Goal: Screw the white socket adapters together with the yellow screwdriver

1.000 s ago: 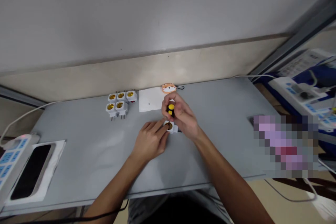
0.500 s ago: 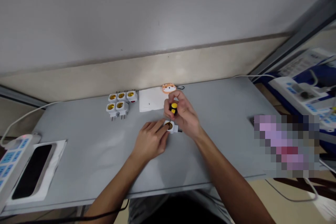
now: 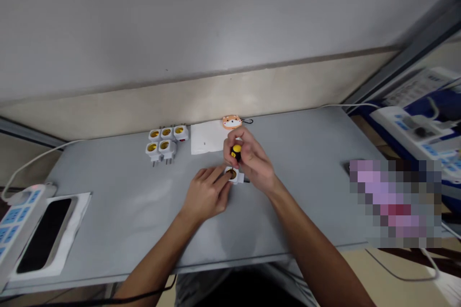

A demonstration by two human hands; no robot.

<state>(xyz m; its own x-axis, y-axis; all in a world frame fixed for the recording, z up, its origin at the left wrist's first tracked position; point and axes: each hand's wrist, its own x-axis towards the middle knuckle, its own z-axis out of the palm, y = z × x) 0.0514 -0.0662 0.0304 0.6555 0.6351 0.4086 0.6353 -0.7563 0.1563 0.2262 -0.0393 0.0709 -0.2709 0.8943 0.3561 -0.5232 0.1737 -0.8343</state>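
A white plug-in lamp socket (image 3: 236, 176) with a brass-coloured inside lies on the table in front of me, its open mouth facing up. My left hand (image 3: 207, 192) grips its left side, with fingertips at the rim and the thumb below. In my right hand (image 3: 254, 160) is a screwdriver (image 3: 236, 152) with a black and yellow handle, held upright above the socket. Its thin shaft points down into the socket's mouth; the tip is hidden. Several similar lamp sockets (image 3: 165, 146) stand grouped at the back left, their metal pins showing.
Behind my hands lies a white paper sheet (image 3: 205, 136) with a tiny dark piece on it and a dog-face pouch (image 3: 232, 122). At left are a phone (image 3: 46, 235) and a power strip (image 3: 18, 216). A pixelated object sits on the table's right (image 3: 334, 177).
The screwdriver handle has turned and shifted slightly left in my right hand. My left hand stays on the lamp socket.
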